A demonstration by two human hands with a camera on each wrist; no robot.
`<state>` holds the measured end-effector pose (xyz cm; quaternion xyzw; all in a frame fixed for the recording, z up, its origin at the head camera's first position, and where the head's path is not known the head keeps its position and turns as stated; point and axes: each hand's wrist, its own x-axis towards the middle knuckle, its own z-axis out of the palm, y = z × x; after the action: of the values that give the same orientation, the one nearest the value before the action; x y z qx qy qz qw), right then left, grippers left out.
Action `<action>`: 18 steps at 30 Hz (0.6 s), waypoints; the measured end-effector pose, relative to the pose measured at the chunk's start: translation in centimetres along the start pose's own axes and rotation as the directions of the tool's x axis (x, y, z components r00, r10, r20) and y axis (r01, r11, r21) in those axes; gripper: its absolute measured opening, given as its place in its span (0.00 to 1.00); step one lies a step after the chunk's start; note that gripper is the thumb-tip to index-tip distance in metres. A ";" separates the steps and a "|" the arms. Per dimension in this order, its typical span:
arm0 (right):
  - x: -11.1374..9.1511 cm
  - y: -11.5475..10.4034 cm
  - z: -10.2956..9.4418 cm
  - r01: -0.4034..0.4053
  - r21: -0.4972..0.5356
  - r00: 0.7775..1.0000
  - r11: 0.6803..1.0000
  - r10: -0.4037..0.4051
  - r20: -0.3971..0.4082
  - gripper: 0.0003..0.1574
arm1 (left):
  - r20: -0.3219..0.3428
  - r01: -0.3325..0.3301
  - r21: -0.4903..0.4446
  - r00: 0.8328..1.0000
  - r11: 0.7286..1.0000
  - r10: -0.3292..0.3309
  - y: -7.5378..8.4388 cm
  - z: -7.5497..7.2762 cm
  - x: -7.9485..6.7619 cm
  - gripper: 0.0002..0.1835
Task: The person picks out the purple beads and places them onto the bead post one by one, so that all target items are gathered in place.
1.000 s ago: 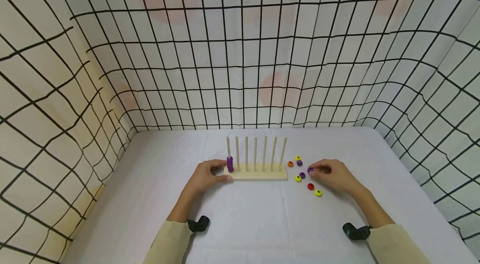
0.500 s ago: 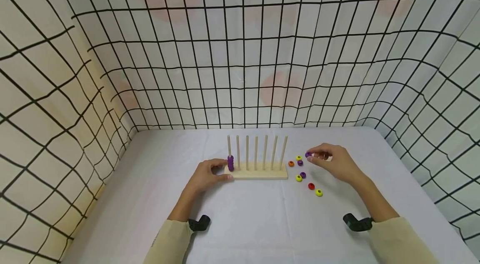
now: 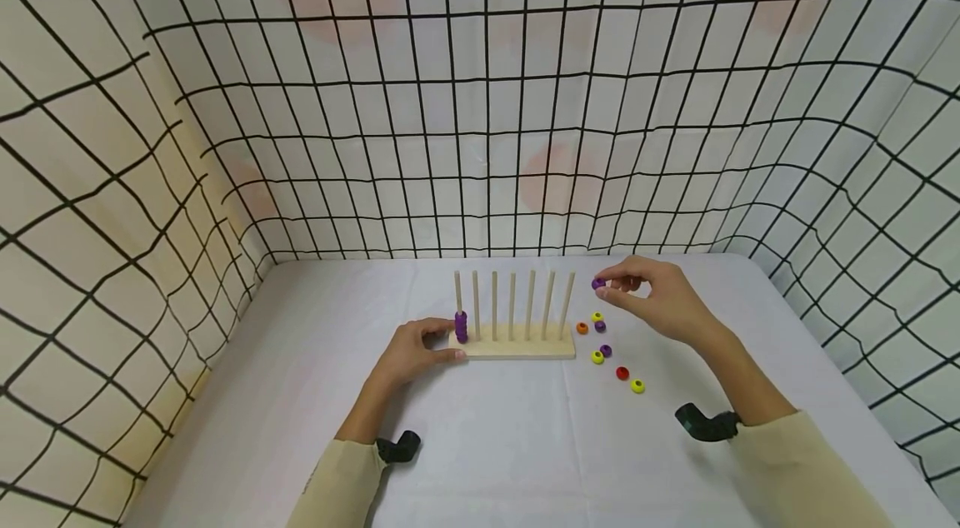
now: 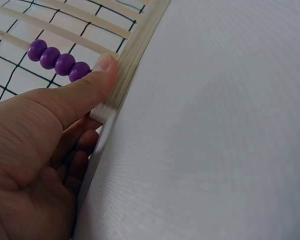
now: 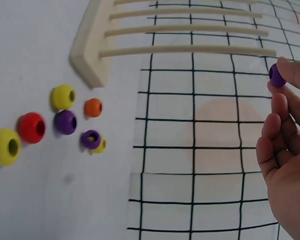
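Note:
A pale wooden peg rack [image 3: 517, 349] with a row of upright pegs stands on the table. On its leftmost peg sits a stack of purple beads [image 4: 65, 64], several high in the left wrist view. My left hand [image 3: 412, 355] grips the left end of the base, thumb [image 4: 102, 70] on the front edge and fingers behind. Between thumb and forefinger my right hand [image 3: 660, 299] pinches a single purple bead [image 5: 277, 75]. That bead is raised to about peg-top height, just right of the rightmost peg [image 3: 567, 303].
Loose beads lie right of the rack: an orange bead [image 3: 582, 328], a red bead [image 3: 622, 373], yellow beads [image 5: 5, 147] and two purple ones [image 5: 65, 122]. Black netting [image 3: 487, 132] over white cloth walls off the back and both sides of the white-covered table [image 3: 495, 445].
My right hand has lifted the purple bead off the table, carrying it up and leftward toward the rack. The left hand keeps its grip on the base.

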<state>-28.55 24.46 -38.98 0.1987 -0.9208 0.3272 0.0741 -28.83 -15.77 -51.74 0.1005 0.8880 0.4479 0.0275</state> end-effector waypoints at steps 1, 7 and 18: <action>0.2 -0.4 -0.1 0.008 -0.003 1.000 1.000 -0.008 -0.001 0.18 | -0.001 0.002 -0.001 1.000 1.000 -0.002 0.0 0.0 0.0 0.28; 1.1 -2.6 -0.5 0.042 0.004 0.999 0.999 -0.042 0.000 0.18 | 0.001 0.010 -0.015 1.000 1.000 -0.010 0.2 0.0 -0.1 0.28; 2.9 -5.7 0.3 0.131 0.073 0.991 0.989 -0.131 0.002 0.15 | 0.005 0.006 -0.009 1.000 1.000 -0.006 0.2 -0.1 -0.1 0.28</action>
<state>-28.78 19.34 -35.13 0.2625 -0.8935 0.3543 0.0849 -28.71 -15.72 -51.52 0.0989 0.8861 0.4518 0.0315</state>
